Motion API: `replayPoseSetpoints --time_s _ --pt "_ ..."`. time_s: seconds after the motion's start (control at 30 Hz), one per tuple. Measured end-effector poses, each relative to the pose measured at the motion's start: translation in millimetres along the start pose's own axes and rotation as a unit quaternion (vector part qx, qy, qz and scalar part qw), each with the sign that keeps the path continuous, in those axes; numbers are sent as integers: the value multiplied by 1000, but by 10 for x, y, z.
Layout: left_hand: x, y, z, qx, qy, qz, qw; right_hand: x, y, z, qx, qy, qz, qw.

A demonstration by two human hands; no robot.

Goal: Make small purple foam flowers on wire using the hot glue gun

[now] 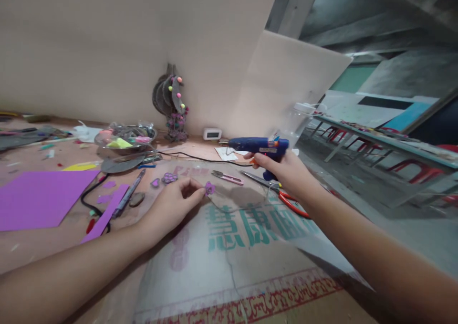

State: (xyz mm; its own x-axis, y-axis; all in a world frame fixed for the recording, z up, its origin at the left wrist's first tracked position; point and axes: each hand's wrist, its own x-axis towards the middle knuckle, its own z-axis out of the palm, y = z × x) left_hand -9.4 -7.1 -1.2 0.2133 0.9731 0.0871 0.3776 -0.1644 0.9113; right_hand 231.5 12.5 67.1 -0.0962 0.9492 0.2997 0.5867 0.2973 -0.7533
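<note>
My left hand (181,197) pinches a small purple flower-shaped piece (210,188) between thumb and fingertips, low over the printed sheet. In my right hand (289,169) is a blue glue gun (259,146), its nozzle pointing left, held above the table. Thread snips (228,177) with a pink handle lie between the two hands. Beneath my right wrist rest scissors with red-orange handles (291,204). Left of the flower are a purple heart-shaped piece (155,183) and a purple patterned piece (169,177). A thin strand trails across the sheet near the flower.
Purple sheet (43,200), purple strip (109,214) and a pen (129,195) lie at left. A bowl of scraps (125,140), a small white digital device (212,133) and a grey ornament with pompoms (171,102) stand by the wall. The table's right edge drops to floor.
</note>
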Motion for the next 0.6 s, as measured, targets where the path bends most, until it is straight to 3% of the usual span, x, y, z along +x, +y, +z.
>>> replayPoseSetpoints --time_s 0.17,0.33,0.47,0.6 --pt "16 15 10 12 6 5 1000 608 445 80 -155 15 28 987" --pt "43 -8 20 2 3 7 1000 1054 956 197 -169 57 63 982" --pt "53 -34 18 0 4 -4 1000 1142 1136 230 -165 57 80 981" --pt "89 -101 24 -60 6 -11 998 997 1108 191 -169 104 73 977"
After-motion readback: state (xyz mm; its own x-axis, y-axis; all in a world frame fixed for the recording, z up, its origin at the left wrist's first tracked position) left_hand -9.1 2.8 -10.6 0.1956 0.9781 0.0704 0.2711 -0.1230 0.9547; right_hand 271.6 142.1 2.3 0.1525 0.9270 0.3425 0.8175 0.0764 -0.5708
